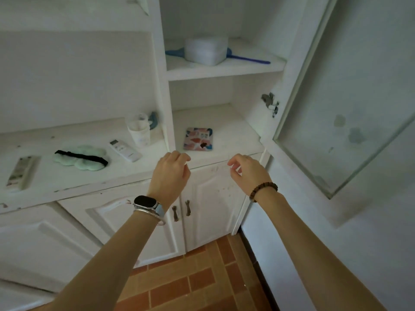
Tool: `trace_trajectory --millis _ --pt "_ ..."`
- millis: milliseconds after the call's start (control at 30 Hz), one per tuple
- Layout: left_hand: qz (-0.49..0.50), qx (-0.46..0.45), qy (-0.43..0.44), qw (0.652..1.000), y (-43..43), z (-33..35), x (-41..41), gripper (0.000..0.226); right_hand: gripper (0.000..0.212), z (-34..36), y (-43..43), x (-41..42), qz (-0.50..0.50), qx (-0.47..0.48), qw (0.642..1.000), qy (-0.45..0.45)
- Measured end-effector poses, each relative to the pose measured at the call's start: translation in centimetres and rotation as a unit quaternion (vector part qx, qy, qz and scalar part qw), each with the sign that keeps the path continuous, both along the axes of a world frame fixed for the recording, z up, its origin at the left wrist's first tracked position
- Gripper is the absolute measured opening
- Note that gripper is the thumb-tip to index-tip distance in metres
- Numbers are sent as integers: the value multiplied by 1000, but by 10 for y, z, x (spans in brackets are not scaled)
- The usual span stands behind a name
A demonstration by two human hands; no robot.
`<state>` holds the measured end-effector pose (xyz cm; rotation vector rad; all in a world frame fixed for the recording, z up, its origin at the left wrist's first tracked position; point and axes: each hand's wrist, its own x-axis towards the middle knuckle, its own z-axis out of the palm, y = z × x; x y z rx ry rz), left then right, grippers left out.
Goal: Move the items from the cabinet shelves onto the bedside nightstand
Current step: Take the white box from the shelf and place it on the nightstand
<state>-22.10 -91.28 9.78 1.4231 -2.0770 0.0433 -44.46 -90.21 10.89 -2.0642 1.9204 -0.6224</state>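
A small square patterned pad (198, 138) in red, white and blue lies flat on the lower cabinet shelf (233, 131). On the upper shelf (224, 69) a white lidded container (206, 50) sits over a blue long-handled swatter (249, 59). My left hand (171, 170) hovers at the shelf's front edge just below the pad, fingers curled loosely, holding nothing. My right hand (248, 171) is level with it further right, thumb and fingers apart, empty.
The glass cabinet door (345, 122) stands open to the right. On the counter (67, 176) to the left lie a green eye mask (80, 157), a white remote (125, 150), a cup (139, 132) and another remote (22, 172). Lower cabinet doors (202, 212) are closed; tiled floor below.
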Motion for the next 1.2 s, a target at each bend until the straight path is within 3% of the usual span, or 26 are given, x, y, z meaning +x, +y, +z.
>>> trace_trajectory --millis 600,967,1200 --pt "-38 -154 38 987 -96 128 -38 21 16 138 -93 -16 4 -184 978 -97" --pt "81 -108 44 990 -169 166 -57 67 49 190 -192 0 23 -163 972 -170" --pt "166 -82 5 983 -183 163 -65 96 48 190 -228 5 24 -131 980 -145"
